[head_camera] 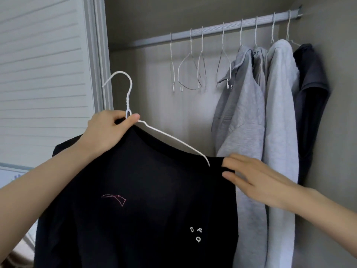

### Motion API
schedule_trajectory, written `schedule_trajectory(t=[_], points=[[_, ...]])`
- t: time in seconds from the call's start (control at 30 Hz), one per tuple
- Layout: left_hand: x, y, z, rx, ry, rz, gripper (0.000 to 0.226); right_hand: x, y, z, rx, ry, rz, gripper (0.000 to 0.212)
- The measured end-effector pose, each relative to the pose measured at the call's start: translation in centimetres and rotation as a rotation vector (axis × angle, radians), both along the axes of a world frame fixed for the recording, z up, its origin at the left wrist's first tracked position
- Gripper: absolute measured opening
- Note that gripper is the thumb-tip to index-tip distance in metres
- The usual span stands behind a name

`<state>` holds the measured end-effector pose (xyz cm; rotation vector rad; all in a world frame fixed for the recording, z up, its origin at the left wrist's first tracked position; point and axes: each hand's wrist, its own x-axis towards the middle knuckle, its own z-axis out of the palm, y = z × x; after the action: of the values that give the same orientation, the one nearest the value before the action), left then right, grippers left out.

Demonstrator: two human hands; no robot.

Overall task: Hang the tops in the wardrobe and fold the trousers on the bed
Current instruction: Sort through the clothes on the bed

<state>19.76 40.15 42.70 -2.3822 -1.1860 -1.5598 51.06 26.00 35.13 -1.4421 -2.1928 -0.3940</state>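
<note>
Both hands [108, 130] [257, 178] gripping black top [146, 190].

Head view, close, facing open wardrobe [193, 93], seemingly angled slightly upward

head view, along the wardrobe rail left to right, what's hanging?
Four empty wire hangers → grey top → light grey hoodie → dark top, all on the rail. A thinner grey garment between the first two overlaps them, so I left it out.

Left hand [108, 130] raised with fingers curled in a pinch; right hand [251, 178] reaches forward, fingertips pinching.
</note>
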Motion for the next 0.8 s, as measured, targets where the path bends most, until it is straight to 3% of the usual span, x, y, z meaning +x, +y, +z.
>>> schedule_trajectory(t=[0.13,0.33,0.47,0.53,0.6,0.73,0.8], points=[[1.2,-0.1,-0.7,0.021,0.063,-0.030,0.055,-2.1,1.4,1.3,0.100,0.168,0.011,0.014],[4.4,-0.7,-2.4,0.135,0.176,-0.077,0.054,-6.8,4.1,2.5,0.186,0.611,0.007,0.013],[1.3,0.4,-2.9,0.048,0.089,-0.173,0.051,-5.3,3.7,4.2,0.306,0.898,0.039,0.017],[-0.3,0.9,-3.2,0.013,0.056,-0.162,0.043,-4.4,3.1,4.8,0.253,1.004,0.112,0.017],[-1.2,1.6,-3.6,-0.022,0.037,-0.154,0.042,-3.8,2.5,5.1,0.136,0.985,0.154,0.013],[-3.2,3.1,-4.1,-0.062,-0.052,-0.116,0.051,-2.2,1.1,5.9,0.047,0.743,-0.045,0.037],[-3.6,3.4,-4.0,-0.075,-0.085,-0.127,0.050,-1.7,0.7,6.4,-0.132,0.700,-0.091,0.023]])
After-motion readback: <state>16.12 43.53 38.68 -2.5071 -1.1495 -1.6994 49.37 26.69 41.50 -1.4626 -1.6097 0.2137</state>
